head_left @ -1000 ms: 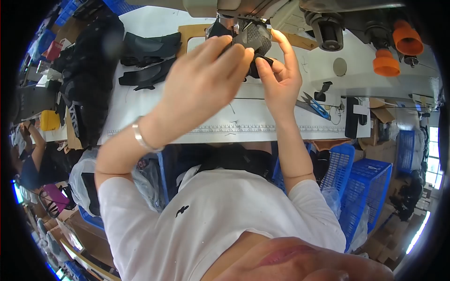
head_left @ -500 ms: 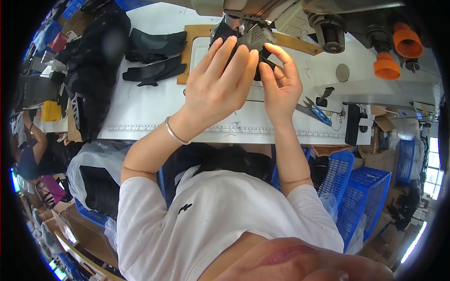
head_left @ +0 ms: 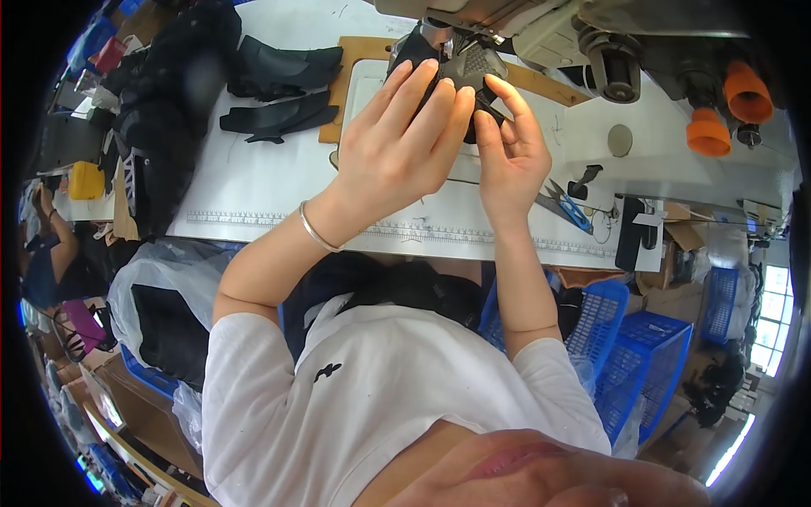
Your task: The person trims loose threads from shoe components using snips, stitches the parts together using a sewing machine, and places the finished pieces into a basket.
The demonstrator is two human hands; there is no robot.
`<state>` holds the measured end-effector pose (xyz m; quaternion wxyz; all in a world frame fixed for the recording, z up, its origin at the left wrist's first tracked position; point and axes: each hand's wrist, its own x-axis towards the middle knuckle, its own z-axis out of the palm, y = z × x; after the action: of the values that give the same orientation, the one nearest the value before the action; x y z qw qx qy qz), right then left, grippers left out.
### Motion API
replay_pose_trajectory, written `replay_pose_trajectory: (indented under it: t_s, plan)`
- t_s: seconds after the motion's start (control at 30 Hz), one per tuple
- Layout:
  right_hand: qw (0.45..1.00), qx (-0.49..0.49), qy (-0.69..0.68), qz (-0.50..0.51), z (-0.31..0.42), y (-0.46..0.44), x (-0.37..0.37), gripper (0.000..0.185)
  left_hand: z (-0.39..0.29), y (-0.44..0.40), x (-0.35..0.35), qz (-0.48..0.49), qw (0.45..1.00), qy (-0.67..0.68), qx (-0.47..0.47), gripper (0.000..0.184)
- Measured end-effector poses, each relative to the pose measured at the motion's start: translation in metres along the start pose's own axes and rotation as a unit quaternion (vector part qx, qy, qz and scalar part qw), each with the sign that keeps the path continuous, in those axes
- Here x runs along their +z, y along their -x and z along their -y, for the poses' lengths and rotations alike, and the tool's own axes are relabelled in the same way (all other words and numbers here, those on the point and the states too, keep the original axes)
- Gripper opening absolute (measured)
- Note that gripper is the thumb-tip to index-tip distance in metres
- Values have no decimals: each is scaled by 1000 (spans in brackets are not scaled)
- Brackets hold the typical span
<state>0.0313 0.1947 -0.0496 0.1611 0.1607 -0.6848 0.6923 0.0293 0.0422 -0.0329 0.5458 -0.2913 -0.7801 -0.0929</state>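
Our left hand (head_left: 397,156) has come down from its blurred, raised reach of a second ago, and its fingers now lie stretched over the black piece (head_left: 471,130), while our right hand (head_left: 513,160) has hardly changed its hold. Everything else sits slightly shifted, which we put down to our head turning.

Beneath both hands runs the white surface (head_left: 279,186). Just beyond our fingertips stands the sewing machine (head_left: 549,42), with the black piece at its head, between and partly under the hands. Far to the left of them lies a dark pile (head_left: 169,110); nearer on that side, two black parts (head_left: 291,63) lie loose, and whether they are finished or waiting we cannot tell.

We judge the black piece to be part-way through: it is placed at the machine, yet not released. Any stitching is hidden by our fingers. Our right thumb and fingers close on its edge; our left thumb is out of sight, so we cannot tell whether that hand grips. Scissors (head_left: 574,213) lie untouched, right of the right hand.
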Motion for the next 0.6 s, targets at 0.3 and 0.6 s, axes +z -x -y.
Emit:
replay_pose_trajectory:
  t_s: [0.3, 0.6]
  plan:
    - [999, 10, 31, -2, 7, -1, 1, 37, -3, -2, -4, 17, 999, 13, -43, 31]
    - [999, 34, 23, 4, 14, -13, -1, 37, -1, -9, 0, 14, 997, 29, -66, 36]
